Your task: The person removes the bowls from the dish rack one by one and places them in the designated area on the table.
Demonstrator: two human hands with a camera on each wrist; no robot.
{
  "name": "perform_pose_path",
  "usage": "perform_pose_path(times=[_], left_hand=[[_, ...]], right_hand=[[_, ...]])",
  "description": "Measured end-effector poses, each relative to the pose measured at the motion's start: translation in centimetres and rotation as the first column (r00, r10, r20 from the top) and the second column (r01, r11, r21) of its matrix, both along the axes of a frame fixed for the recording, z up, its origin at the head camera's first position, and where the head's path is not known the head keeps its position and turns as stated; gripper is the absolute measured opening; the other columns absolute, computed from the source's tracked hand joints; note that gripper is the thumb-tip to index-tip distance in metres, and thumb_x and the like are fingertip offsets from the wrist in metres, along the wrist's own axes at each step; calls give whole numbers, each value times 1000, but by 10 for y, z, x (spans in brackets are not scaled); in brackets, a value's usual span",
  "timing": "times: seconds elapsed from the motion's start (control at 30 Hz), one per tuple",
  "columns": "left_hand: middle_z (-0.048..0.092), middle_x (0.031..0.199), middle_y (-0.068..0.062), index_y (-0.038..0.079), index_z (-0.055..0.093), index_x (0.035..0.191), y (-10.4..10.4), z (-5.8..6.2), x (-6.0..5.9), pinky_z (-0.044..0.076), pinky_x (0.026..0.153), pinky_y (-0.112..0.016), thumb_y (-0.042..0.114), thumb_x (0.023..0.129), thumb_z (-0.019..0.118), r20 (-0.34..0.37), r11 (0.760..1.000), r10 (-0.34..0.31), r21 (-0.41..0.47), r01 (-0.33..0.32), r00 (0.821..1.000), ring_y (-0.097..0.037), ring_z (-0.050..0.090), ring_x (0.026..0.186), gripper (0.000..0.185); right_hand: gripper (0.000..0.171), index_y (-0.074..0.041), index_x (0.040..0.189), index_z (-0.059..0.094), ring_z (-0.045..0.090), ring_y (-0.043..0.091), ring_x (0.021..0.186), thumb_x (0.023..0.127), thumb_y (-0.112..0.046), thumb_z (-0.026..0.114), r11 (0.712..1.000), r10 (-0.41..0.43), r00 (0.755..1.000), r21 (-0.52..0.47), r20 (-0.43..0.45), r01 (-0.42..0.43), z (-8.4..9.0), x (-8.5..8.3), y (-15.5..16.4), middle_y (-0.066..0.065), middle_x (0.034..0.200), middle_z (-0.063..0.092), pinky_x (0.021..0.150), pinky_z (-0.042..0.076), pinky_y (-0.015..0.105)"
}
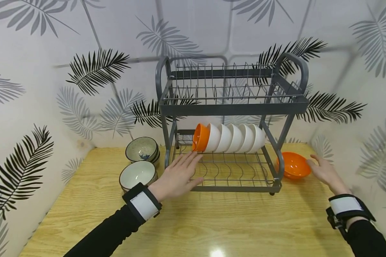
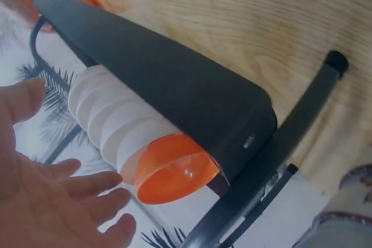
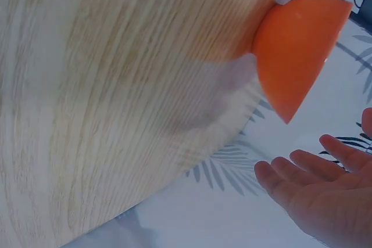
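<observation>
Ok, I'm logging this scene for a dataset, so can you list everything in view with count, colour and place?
dish rack: one, dark grey, two tiers, at the back of the table
orange bowl in rack: one, left end of the lower-tier row
white bowls: four, lower tier, beside it
orange bowl on table: one, right of the rack
ceramic bowls: two stacks, pale, dark-rimmed, left of the rack
table: one, light wood
left hand: open, at the rack's front left
right hand: open, beside the orange bowl on table

No readable text, label, brand, number or sign is showing in any of the three views. The wall covering (image 1: 93,67) is carrying only printed leaf shapes, and the speckled bowl (image 1: 141,149) at about nine o'clock of the rack is showing a small blue mark too blurred to read.
</observation>
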State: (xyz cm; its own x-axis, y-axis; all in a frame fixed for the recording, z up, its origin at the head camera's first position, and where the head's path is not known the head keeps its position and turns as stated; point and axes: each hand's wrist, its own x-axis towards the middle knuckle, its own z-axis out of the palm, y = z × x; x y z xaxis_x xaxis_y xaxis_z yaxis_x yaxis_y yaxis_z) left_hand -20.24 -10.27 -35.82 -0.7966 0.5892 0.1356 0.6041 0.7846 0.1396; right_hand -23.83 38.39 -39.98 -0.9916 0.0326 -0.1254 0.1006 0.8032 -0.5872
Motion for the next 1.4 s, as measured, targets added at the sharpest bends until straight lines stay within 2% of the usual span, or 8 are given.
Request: perform_pose_path(times=[0.33, 0.57, 0.73, 0.83, 1.03, 1.3, 1.33, 1.4], left_hand=[[31, 162, -25, -3, 23, 157, 3, 9, -17, 29, 124, -57, 35, 103, 55, 219, 955, 20, 283, -83, 976, -41, 34, 149, 74], [27, 164, -25, -1, 15, 160, 6, 9, -28, 32, 122, -57, 31, 105, 52, 373, 872, -13, 459, -172, 928, -40, 31, 151, 74], [28, 162, -29, -2, 15, 159, 11, 9, -35, 32, 121, -60, 29, 105, 51, 417, 817, -25, 533, -222, 909, -43, 32, 150, 72], [28, 162, -28, -1, 18, 158, 15, 11, -37, 30, 121, -62, 28, 105, 52, 440, 772, -21, 577, -265, 898, -44, 32, 150, 70], [26, 164, -24, 0, 20, 157, 23, 12, -42, 30, 122, -60, 23, 104, 54, 489, 645, -76, 689, -331, 869, -40, 28, 153, 67], [28, 163, -24, -1, 23, 156, 35, 13, -57, 33, 122, -56, 23, 103, 55, 565, 517, -63, 724, -457, 823, -40, 31, 151, 67], [29, 163, -24, -1, 23, 157, 37, 13, -59, 33, 122, -55, 24, 103, 55, 580, 497, -59, 723, -480, 813, -39, 32, 151, 67], [30, 162, -23, 0, 23, 157, 40, 14, -61, 34, 122, -54, 24, 103, 56, 612, 451, -56, 720, -527, 789, -38, 34, 149, 68]], right_hand=[[73, 13, 155, 8, 11, 67, 141, 109, -43, 22, 999, 1, 999, -54, -44, -4, 6, 13, -17, 46, 155, 7, 110, 20, 79], [73, 9, 157, 8, 12, 66, 142, 109, -45, 24, 996, 5, 997, -83, -77, -11, 11, 24, -29, 44, 157, 8, 109, 21, 80], [71, 10, 156, 13, 14, 65, 142, 110, -42, 26, 994, -4, 991, -104, -135, -10, 13, 33, -38, 43, 157, 13, 109, 21, 79], [67, 10, 155, 20, 21, 64, 140, 110, -39, 29, 995, -19, 976, -100, -216, -3, 10, 38, -44, 42, 156, 20, 106, 27, 78], [56, 11, 150, 34, 29, 62, 139, 110, -28, 35, 994, -36, 924, -105, -380, -5, 3, 48, -54, 41, 154, 28, 103, 35, 75], [55, 9, 150, 36, 29, 62, 140, 110, -28, 36, 988, -69, 903, -152, -423, 4, 4, 62, -62, 38, 158, 25, 105, 35, 74], [54, 8, 150, 37, 30, 61, 140, 109, -28, 36, 987, -77, 901, -162, -428, 7, 4, 63, -64, 37, 159, 26, 105, 35, 73], [53, 4, 151, 39, 36, 59, 139, 109, -29, 38, 984, -102, 890, -176, -444, 26, 4, 66, -67, 32, 159, 31, 114, 43, 53]])
